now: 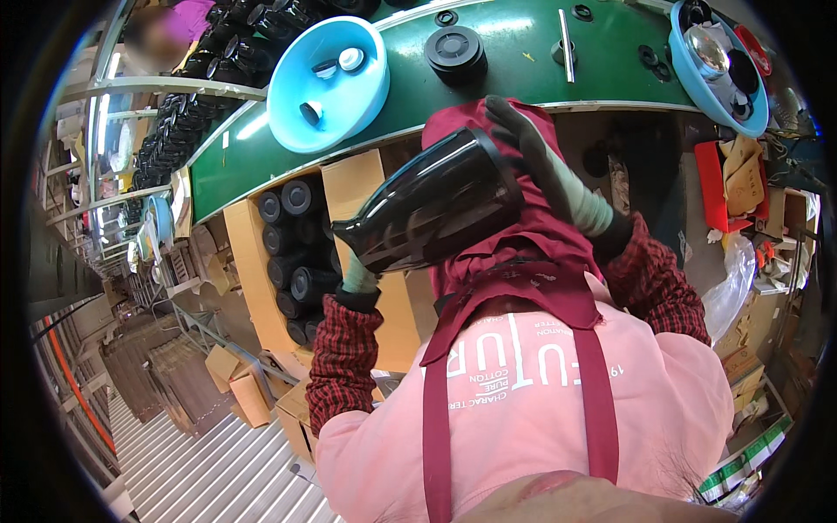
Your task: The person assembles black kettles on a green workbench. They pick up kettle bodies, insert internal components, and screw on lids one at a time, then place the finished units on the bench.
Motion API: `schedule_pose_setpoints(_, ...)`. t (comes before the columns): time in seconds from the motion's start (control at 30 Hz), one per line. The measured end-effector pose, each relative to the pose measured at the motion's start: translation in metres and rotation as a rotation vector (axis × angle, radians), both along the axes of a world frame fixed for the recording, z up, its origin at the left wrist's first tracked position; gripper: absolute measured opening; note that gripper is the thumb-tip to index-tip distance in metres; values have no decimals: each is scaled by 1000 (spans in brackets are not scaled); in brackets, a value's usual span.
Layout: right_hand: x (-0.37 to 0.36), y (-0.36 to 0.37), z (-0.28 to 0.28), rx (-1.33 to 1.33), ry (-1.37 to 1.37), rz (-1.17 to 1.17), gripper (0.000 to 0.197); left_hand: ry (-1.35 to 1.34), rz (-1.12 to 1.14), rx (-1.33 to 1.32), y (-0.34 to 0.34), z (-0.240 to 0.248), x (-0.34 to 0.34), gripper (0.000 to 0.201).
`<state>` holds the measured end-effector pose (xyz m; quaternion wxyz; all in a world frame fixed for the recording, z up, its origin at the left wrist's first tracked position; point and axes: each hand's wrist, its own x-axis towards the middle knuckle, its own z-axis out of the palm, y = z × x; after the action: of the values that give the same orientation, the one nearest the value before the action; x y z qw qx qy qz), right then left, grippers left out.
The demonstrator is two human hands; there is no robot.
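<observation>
A glossy black jug (436, 205) lies tilted in front of my chest, its spouted end to the left and its wide end to the right. My left hand (357, 275), in a pale green glove, holds it near the spouted end; the fingers are hidden behind the jug. Beside the wide end is my right hand (549, 166), in a glove with dark fingers and a pale green cuff. Its fingers are stretched out and close to the rim; whether they touch it I cannot tell.
On the green bench (514, 52) stand a stack of black discs (455, 54), a metal rod on a stand (567, 52), a blue basin (366, 105) and another blue basin (728, 113). Below, a cardboard box (248, 253) holds several black cylinders (305, 283). A red bin (711, 187) sits right.
</observation>
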<state>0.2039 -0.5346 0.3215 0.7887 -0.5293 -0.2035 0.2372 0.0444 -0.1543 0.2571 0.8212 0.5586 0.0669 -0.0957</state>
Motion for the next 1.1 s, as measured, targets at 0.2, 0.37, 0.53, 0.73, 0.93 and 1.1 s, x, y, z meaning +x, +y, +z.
schedule_pose_setpoints(0.2,-16,7,13,-30,-235,-240,58,0,-16,108,-41,13,11,56)
schedule_pose_setpoints(0.37,-17,18,-20,46,230,-122,52,-395,-95,1077,-74,121,72,52)
schedule_pose_setpoints(0.53,-12,12,-79,332,310,-162,50,-279,-139,937,-102,158,101,48)
schedule_pose_setpoints(0.73,-11,-12,-111,-28,-101,-312,65,-638,118,848,-164,179,78,71)
schedule_pose_setpoints(0.93,-24,-21,-111,551,776,9,63,-963,101,1406,-183,166,66,56)
schedule_pose_setpoints(1.1,-35,-20,-113,600,863,47,64,-1094,108,1407,-187,160,59,59)
